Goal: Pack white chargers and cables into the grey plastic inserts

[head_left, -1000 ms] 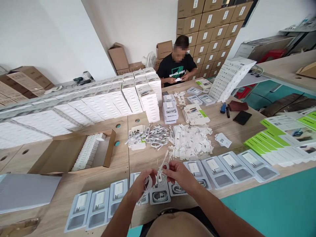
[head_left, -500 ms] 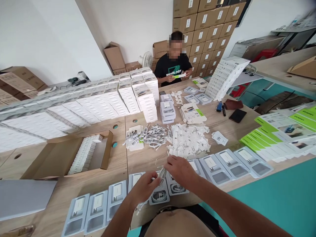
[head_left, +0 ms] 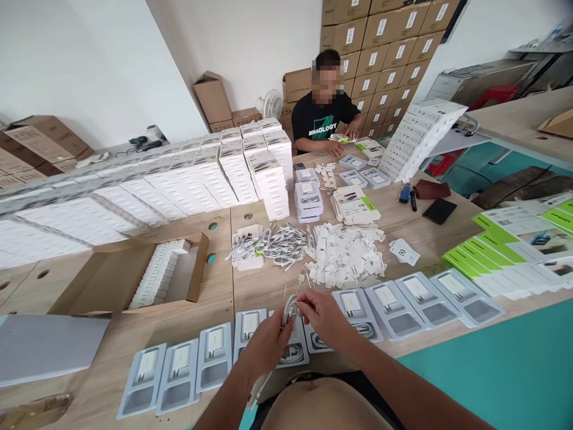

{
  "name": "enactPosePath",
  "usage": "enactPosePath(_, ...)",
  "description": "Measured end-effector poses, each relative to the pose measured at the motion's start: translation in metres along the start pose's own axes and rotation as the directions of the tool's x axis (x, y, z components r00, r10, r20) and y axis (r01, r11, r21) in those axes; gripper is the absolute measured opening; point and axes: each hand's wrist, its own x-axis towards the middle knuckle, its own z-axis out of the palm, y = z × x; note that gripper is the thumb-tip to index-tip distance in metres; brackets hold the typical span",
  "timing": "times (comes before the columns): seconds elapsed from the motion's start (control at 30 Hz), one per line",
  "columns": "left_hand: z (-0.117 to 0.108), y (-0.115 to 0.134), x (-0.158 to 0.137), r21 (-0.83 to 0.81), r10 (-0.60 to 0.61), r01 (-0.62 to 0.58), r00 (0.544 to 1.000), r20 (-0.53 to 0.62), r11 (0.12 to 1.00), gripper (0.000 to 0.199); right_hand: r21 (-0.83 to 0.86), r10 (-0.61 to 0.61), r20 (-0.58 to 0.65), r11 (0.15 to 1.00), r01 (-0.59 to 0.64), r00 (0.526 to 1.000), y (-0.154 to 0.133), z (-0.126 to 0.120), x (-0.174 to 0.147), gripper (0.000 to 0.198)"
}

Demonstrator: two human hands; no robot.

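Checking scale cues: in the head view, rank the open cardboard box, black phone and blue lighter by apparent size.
1. open cardboard box
2. black phone
3. blue lighter
The box lies nearer the camera, which inflates it.

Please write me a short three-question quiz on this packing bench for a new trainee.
1. True or false: both of the person's hands, the left hand and the right hand, are on the same coiled white cable.
2. What lies directly beneath the hands? A. a plastic tray in the row at the bench's near edge; B. the open cardboard box; C. the black phone.
3. Which two loose heaps lie side by side in the middle of the bench?

Key
1. True.
2. A.
3. The pile of white cables on the left and the pile of white paper tags on the right.
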Motion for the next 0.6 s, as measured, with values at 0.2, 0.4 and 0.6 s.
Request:
enactPosePath(0.2, -0.001, 0.0, 0.002, 0.085, 0.024, -0.027, 0.999, 0.031, 0.996, 0.011, -0.045, -0.08, -0.007, 0.996, 0.08, 0.997, -0.005, 0.004, -0.006, 0.018)
enactPosePath(0.4, -0.004, 0.008, 0.002, -0.127, 0.069, -0.062, 0.996, 0.054, 0.99, 0.015, 0.397, 0.215, 0.051, 0.892, -0.217, 0.975, 0.02, 0.01, -0.003, 0.024)
enactPosePath(0.6, -0.004, 0.007, 0.002, -0.085, 0.106, -0.107, 0.994, -0.013, 0.991, 0.031, -0.414, -0.252, -0.255, 0.901, 0.13, 0.934, 0.022, -0.002, -0.006, 0.021)
